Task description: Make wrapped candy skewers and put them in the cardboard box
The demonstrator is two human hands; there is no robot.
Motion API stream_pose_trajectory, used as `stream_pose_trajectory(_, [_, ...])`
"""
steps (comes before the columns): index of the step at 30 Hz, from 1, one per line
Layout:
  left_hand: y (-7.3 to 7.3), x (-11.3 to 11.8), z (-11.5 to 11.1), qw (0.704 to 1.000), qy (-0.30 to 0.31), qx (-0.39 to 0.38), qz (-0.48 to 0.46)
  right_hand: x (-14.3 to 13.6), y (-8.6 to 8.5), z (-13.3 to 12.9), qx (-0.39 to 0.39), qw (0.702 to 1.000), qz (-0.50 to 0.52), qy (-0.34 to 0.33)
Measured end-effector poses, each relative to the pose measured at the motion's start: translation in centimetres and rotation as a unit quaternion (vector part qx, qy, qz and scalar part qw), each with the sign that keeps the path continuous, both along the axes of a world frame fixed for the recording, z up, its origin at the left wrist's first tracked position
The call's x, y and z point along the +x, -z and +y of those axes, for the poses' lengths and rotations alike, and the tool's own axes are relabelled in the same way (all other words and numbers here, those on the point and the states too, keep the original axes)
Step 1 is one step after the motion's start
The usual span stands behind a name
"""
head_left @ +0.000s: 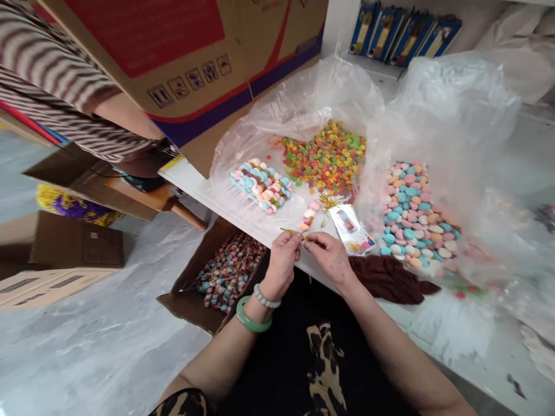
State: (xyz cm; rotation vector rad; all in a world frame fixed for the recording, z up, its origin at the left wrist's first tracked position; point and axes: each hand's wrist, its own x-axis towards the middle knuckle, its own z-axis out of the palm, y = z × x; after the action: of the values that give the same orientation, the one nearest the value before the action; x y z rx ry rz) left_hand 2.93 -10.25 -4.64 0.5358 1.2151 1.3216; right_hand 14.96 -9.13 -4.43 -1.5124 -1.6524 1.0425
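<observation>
My left hand (282,257) and my right hand (327,254) meet at the table's front edge, thumbs and fingers pinched. Between them runs a thin gold twist tie (293,231), its left end sticking out past my left fingers. Just beyond my fingertips is a short row of pastel and coloured candies (309,215); whether it touches the tie I cannot tell. More gold twist ties (331,200) lie in a loose heap behind it. Beside my right hand is a white printed card (351,229). Several candy rows (261,185) lie side by side to the left on clear plastic.
Small ring candies (325,153) and pastel candies (405,211) lie in piles on plastic sheeting. A brown cloth (388,279) is at the right. Below left, an open carton (182,300) holds many candy sticks. A large cardboard box (234,92) and another person's arm (125,118) are at the back left.
</observation>
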Motion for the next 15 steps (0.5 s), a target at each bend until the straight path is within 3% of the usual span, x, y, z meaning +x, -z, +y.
stream_pose_trajectory(4, [-0.2,0.6,-0.6,0.998,0.039,0.015,0.044,0.7,-0.6,0.4,-0.110,0.981,0.157,0.014])
stream_pose_trajectory(8, [0.2,0.5,-0.1,0.997,0.056,0.010,0.053,1.3,0.5,1.2,-0.205,0.951,0.230,0.021])
stream_pose_trajectory(15, [-1.4,0.6,-1.2,0.998,0.064,0.003,0.005,2.6,1.5,0.6,-0.200,0.959,0.193,-0.061])
